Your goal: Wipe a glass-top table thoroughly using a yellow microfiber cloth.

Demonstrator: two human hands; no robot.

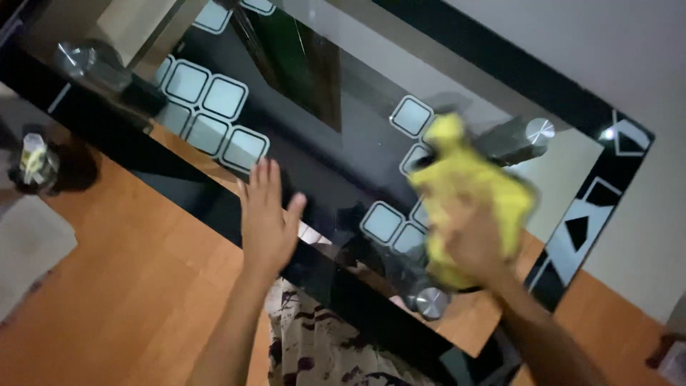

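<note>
Head view. As the head camera looks down, one item is in work: a rectangular glass worktop [343,136] with black border, pale square motifs and round steel fittings. Right hand [471,239]: fingers closed round a crumpled yellow cleaning cloth [468,193], pressed to the glass near the right-hand squares; blurred. Left hand [268,214]: open, fingers spread, holding nothing, flat on the near black edge. Step judged: wiping, mid-surface. Next move would call for a braced left palm and cloth pressure across the unwiped squares. Below: orange wooden floor [128,286].
</note>
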